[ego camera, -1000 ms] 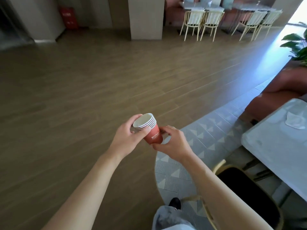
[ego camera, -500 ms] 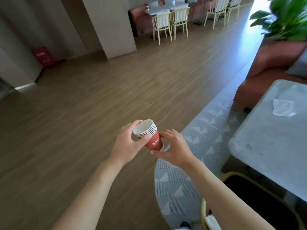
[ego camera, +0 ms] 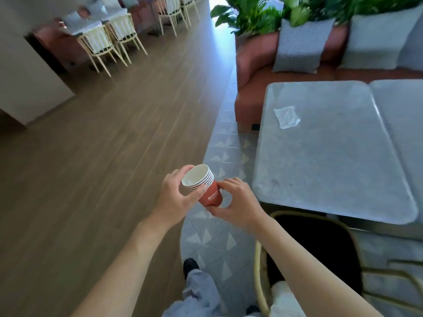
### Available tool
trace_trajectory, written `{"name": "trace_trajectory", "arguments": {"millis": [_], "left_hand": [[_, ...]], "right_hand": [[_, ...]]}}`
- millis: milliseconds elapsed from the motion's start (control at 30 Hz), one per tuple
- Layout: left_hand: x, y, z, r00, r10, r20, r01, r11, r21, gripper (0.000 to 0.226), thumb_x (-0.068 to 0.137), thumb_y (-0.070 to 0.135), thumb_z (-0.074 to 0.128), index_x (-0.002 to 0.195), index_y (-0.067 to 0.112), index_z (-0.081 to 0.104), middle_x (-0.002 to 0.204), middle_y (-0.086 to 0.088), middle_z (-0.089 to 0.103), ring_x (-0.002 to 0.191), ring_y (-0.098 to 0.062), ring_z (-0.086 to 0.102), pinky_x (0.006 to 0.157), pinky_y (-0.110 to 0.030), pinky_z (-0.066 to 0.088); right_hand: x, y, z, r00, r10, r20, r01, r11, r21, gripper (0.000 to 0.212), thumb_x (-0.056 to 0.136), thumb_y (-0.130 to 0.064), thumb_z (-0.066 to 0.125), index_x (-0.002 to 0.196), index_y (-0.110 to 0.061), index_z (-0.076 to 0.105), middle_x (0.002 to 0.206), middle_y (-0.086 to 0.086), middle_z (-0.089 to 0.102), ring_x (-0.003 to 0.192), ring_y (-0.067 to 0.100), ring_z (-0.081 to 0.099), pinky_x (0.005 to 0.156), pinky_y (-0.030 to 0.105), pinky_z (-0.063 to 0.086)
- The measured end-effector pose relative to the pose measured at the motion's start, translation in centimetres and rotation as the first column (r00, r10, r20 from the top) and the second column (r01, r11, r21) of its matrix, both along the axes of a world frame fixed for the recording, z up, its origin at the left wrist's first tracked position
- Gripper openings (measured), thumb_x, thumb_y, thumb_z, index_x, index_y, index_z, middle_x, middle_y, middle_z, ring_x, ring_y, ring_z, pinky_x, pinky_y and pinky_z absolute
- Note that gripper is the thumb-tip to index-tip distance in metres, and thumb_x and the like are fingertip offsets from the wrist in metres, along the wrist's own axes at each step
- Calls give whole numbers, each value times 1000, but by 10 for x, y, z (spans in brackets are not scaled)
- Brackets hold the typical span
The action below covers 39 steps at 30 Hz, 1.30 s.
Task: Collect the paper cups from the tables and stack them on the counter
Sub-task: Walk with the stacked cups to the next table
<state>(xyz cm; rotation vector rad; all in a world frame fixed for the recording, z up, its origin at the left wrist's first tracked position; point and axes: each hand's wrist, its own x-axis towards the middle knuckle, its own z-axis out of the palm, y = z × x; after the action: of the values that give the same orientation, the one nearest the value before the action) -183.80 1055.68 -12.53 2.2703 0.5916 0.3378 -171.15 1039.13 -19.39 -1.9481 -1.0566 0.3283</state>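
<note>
I hold a stack of several nested red paper cups (ego camera: pixel 206 189) in front of me, tilted with the white rims toward the upper left. My left hand (ego camera: pixel 176 197) grips the stack round its rims, thumb across the side. My right hand (ego camera: pixel 235 204) holds the base of the bottom cup with fingers and thumb curled round it. The stack hangs over the floor, just left of a grey table (ego camera: pixel 338 156).
A crumpled white napkin (ego camera: pixel 286 116) lies on the grey table. A black-seated chair (ego camera: pixel 320 250) stands under my right arm. Behind the table are a red sofa (ego camera: pixel 251 72) with cushions and plants. Pale chairs (ego camera: pixel 103 44) and tables stand far left; wood floor lies between.
The view has swung to the right, bringing the grey table, sofa and plants into sight. Both hands keep the same hold on the cup stack.
</note>
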Motion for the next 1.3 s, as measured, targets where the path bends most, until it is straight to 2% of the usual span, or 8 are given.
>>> {"name": "trace_trajectory", "arguments": {"millis": [100, 233, 333, 467, 633, 833, 1033, 1300], "left_hand": [[35, 23, -11, 995, -102, -11, 101, 995, -13, 70, 80, 68, 64, 137, 27, 66, 123, 9, 68, 119, -16, 58, 103, -37, 48], [74, 60, -21, 975, -220, -20, 221, 975, 7, 70, 81, 64, 67, 138, 24, 65, 124, 13, 67, 116, -10, 55, 96, -14, 40], [96, 95, -26, 960, -279, -32, 280, 960, 7, 68, 83, 60, 70, 140, 23, 64, 126, 11, 66, 118, -10, 54, 103, -26, 44], [117, 142, -25, 933, -358, -36, 359, 933, 20, 79, 82, 71, 62, 141, 19, 64, 124, 5, 69, 115, -15, 55, 104, -36, 47], [129, 193, -17, 933, -358, 17, 358, 934, 11, 79, 80, 73, 60, 140, 20, 65, 121, 15, 63, 116, -15, 55, 102, -35, 47], [128, 260, -7, 953, -300, 49, 299, 954, 31, 80, 79, 73, 57, 141, 22, 65, 124, 9, 67, 120, -16, 55, 103, -41, 49], [125, 312, 3, 971, -237, 45, 235, 971, 37, 65, 86, 63, 70, 141, 29, 63, 118, 21, 60, 121, -12, 54, 93, -32, 47], [151, 342, -2, 979, -185, 87, 190, 980, -55, 81, 77, 73, 56, 137, 20, 65, 122, 5, 69, 115, -20, 58, 102, -40, 48]], "right_hand": [[17, 9, -6, 996, -94, -6, 94, 995, -24, 66, 73, -58, 80, 131, -28, 69, 117, -18, 68, 106, 4, 51, 102, 41, 48], [30, 34, -11, 973, -231, -7, 230, 971, -63, 59, 73, -51, 85, 124, -24, 72, 111, -18, 69, 105, 8, 55, 97, 41, 49], [40, 61, -8, 956, -292, -8, 290, 952, -93, 58, 72, -51, 84, 122, -25, 73, 112, -17, 70, 107, 11, 57, 97, 41, 49], [51, 98, 3, 947, -320, 27, 320, 937, -138, 60, 71, -52, 84, 122, -23, 73, 111, -15, 70, 105, 13, 56, 96, 43, 49], [62, 148, 18, 945, -318, 78, 327, 930, -167, 59, 75, -53, 83, 125, -23, 71, 114, -14, 69, 108, 10, 54, 99, 42, 48], [78, 219, 30, 954, -262, 147, 286, 942, -178, 60, 75, -52, 85, 126, -24, 71, 117, -15, 70, 111, 9, 55, 103, 40, 46], [91, 275, 36, 967, -198, 158, 227, 956, -188, 60, 73, -61, 80, 124, -31, 71, 115, -22, 69, 111, 4, 56, 104, 43, 47], [135, 312, 32, 973, -145, 179, 176, 968, -176, 61, 69, -60, 80, 120, -29, 73, 112, -22, 69, 110, 4, 55, 101, 42, 47]]}}
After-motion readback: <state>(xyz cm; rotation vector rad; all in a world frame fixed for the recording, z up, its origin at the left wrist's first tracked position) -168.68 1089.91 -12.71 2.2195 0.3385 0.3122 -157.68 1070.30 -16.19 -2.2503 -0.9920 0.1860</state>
